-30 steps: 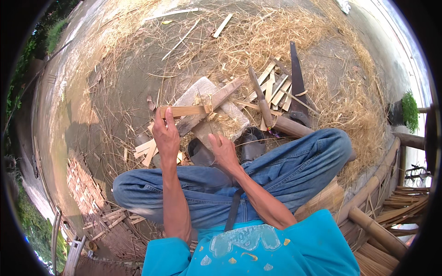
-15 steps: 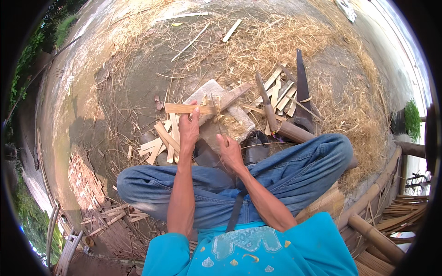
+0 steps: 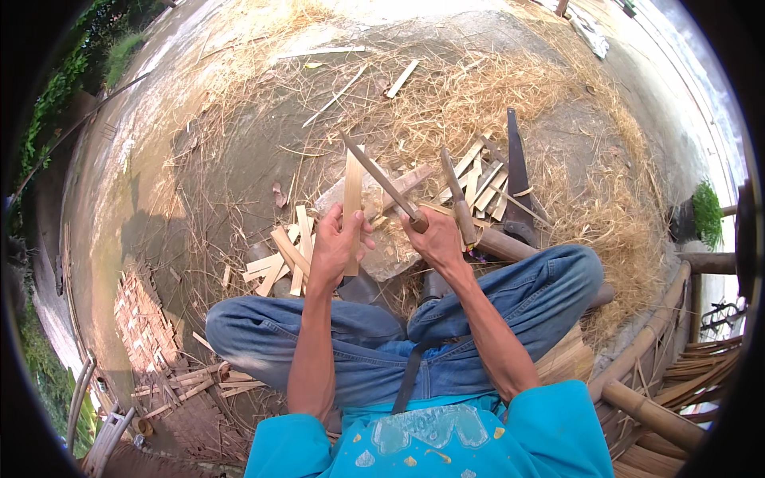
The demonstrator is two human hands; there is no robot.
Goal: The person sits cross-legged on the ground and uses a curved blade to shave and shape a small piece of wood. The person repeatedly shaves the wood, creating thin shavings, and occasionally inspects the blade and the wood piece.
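Note:
My left hand point(image 3: 338, 245) is closed around a flat pale bamboo strip point(image 3: 353, 179), held nearly upright with its lower end below my fingers. In my right hand point(image 3: 440, 240) is a knife point(image 3: 381, 178) with a brown handle; its long blade slants up and left, and its tip is near the strip's upper part. Beneath both hands lies a pale stone block point(image 3: 390, 259), with a piece of wood point(image 3: 410, 178) across it. Several cut strips point(image 3: 296, 253) are heaped beside my left hand.
Right of the block lie a second knife point(image 3: 462, 209) with a wooden handle, more bamboo strips point(image 3: 480, 183), a handsaw point(image 3: 518, 171) and a thick bamboo pole point(image 3: 508, 245). Shavings point(image 3: 494, 88) cover much of the ground. A woven bamboo piece point(image 3: 143, 319) lies at the left.
The bamboo strip has turned from lying level over the block to nearly upright. My right hand has risen to the right, and the knife now slants up to the left.

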